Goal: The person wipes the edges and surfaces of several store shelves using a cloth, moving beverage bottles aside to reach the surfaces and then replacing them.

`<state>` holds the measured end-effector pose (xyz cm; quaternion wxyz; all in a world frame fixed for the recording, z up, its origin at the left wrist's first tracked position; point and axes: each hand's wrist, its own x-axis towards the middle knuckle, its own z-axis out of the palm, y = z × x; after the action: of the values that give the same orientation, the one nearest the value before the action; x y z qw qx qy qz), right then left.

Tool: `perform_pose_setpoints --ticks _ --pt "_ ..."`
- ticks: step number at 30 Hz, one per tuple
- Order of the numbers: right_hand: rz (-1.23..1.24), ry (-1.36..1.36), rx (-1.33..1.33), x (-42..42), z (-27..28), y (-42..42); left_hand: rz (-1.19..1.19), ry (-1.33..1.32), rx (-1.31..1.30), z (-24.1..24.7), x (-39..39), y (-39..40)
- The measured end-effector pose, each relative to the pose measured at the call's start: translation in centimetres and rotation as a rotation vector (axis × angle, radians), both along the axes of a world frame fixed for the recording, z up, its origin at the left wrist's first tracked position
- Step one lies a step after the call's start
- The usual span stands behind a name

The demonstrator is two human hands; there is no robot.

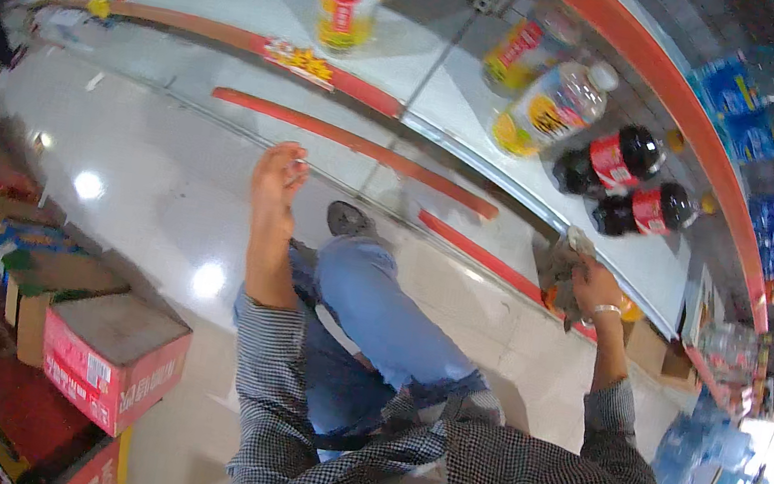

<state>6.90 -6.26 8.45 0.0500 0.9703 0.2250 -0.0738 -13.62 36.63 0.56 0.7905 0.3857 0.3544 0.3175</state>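
My right hand [596,289], with a light band at the wrist, grips a crumpled grey cloth [569,250]. The cloth touches the bare metal front edge [489,174] of a white shelf [448,92]. My left hand [278,183] is raised in front of the shelving, fingers loosely bent, with nothing visible in it. Two dark cola bottles with red labels [616,160] lie tilted in the view near the cloth. Left of them is a clear-topped bottle with a yellow label [551,108]. A long red strip [356,150] lies lower down, below the shelf edge.
Another labelled bottle [349,0] stands on the left shelf section. A second red strip [480,253] runs along the lower shelf. Behind on the left, a pink-red carton [114,358] sits beside other boxes [60,266]. Packs of blue-tinted bottles [704,444] are at the right.
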Motion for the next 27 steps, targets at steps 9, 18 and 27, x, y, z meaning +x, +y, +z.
perform_pose_setpoints --ticks 9,18,27 --pt "0.514 -0.364 0.736 -5.0 4.0 19.0 -0.032 0.017 -0.019 -0.1 -0.6 0.0" --pt "0.703 -0.039 0.559 6.6 -5.4 34.8 -0.040 0.043 -0.026 1.4 1.7 0.2" --pt "0.441 -0.067 0.388 8.8 -4.5 42.0 -0.117 -0.140 0.051 0.7 3.5 0.2"
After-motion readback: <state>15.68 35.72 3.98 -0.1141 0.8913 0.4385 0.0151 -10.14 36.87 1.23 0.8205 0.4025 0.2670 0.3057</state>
